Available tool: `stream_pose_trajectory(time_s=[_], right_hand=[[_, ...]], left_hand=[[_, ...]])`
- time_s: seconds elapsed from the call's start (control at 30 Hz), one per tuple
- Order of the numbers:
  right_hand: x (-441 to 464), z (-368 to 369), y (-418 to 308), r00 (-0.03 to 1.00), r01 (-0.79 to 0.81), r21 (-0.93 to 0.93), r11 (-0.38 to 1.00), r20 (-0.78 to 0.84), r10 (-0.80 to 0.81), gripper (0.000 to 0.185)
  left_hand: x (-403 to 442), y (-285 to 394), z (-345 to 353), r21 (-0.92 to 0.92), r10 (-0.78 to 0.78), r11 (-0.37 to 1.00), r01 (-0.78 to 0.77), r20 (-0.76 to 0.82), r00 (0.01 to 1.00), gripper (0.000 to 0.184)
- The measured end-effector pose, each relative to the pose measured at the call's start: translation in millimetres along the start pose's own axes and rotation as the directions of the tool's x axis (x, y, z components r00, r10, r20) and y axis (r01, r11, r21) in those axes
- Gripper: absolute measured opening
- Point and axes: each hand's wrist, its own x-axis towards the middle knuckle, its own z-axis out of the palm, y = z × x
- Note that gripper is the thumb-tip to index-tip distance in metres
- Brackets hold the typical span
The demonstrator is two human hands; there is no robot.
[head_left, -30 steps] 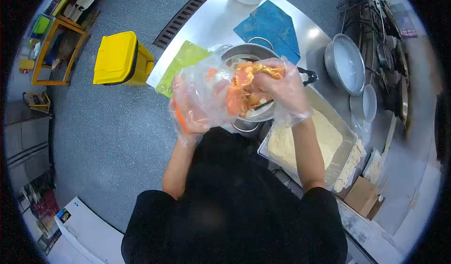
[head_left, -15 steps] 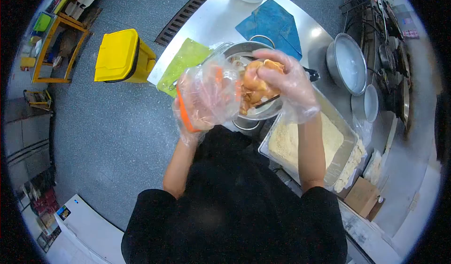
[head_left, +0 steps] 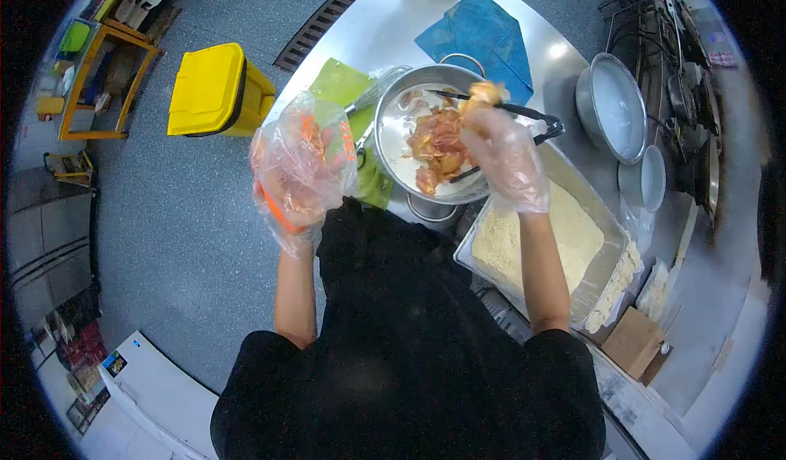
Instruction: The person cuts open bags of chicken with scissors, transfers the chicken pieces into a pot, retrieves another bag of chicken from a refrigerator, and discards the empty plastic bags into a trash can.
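Observation:
My left hand (head_left: 293,169), in a clear glove, is closed on a clear plastic bag (head_left: 334,145) with orange print, left of the bowl. What lies inside the bag is hard to make out. My right hand (head_left: 505,153), also gloved, grips a piece of raw chicken (head_left: 485,94), blurred by motion, over the bowl's right side. Beneath it, a round metal bowl (head_left: 391,133) contains several raw chicken pieces (head_left: 440,142). Black tongs (head_left: 524,112) lie across the bowl's right rim, partly behind my right hand. Beside the bowl's left rim is a metal whisk (head_left: 370,96).
A tray of pale flour (head_left: 540,235) stands at the right front. Green (head_left: 334,83) and blue (head_left: 483,47) cloths lie on the metal table. Metal basins (head_left: 612,108) stand farther right, and a yellow bin (head_left: 205,92) is on the floor at left.
My left hand has moved left with the bag, away from the bowl. My right hand has shifted slightly down, and the chicken in it shows smaller. More of the bowl's contents and the tongs is visible.

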Motion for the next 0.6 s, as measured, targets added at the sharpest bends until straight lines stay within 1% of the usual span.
stream_pose_trajectory(time_s=[0.1, 0.2, 0.23, 0.3, 0.33, 0.4, 0.43, 0.53, 0.6], right_hand=[[2, -13, -36, 1.000, 0.011, 0.040, 0.999, -0.007, -0.011, 0.017], [6, 1, -48, 0.971, 0.114, 0.282, 0.952, 0.173, -0.167, 0.022], [5, 9, -57, 0.969, 0.084, 0.329, 0.941, 0.192, -0.154, 0.021], [2, 26, -79, 0.966, 0.024, 0.409, 0.912, 0.227, -0.127, 0.021], [1, 29, -80, 0.972, -0.044, 0.356, 0.933, 0.231, -0.042, 0.022], [-4, 40, -77, 0.964, -0.191, 0.258, 0.947, 0.231, 0.132, 0.025], [-7, 47, -78, 0.976, -0.182, 0.233, 0.955, 0.161, 0.146, 0.027], [-3, 53, -80, 0.951, -0.304, 0.354, 0.884, 0.165, 0.261, 0.026], [-4, 57, -63, 0.977, -0.178, 0.353, 0.918, 0.175, 0.122, 0.029]], left_hand=[[-1, -11, 6, -0.095, -0.093, 0.991, 0.099, 0.068, 0.993, 0.081], [-13, -20, -30, -0.209, -0.183, 0.968, 0.142, -0.191, 0.964, 0.072], [-10, -29, -23, -0.244, -0.193, 0.958, 0.150, -0.164, 0.967, 0.067], [-13, -35, -30, -0.114, -0.233, 0.970, 0.213, -0.207, 0.950, 0.066], [-13, -38, -26, -0.049, -0.245, 0.969, 0.240, -0.227, 0.943, 0.065], [-14, -37, -17, -0.010, -0.240, 0.969, 0.246, -0.276, 0.931, 0.066], [-15, -36, -9, 0.008, -0.237, 0.968, 0.251, -0.305, 0.922, 0.067], [-20, -33, 8, 0.130, -0.230, 0.944, 0.305, -0.403, 0.886, 0.069], [-17, -31, 12, 0.199, -0.181, 0.938, 0.285, -0.420, 0.889, 0.069]])
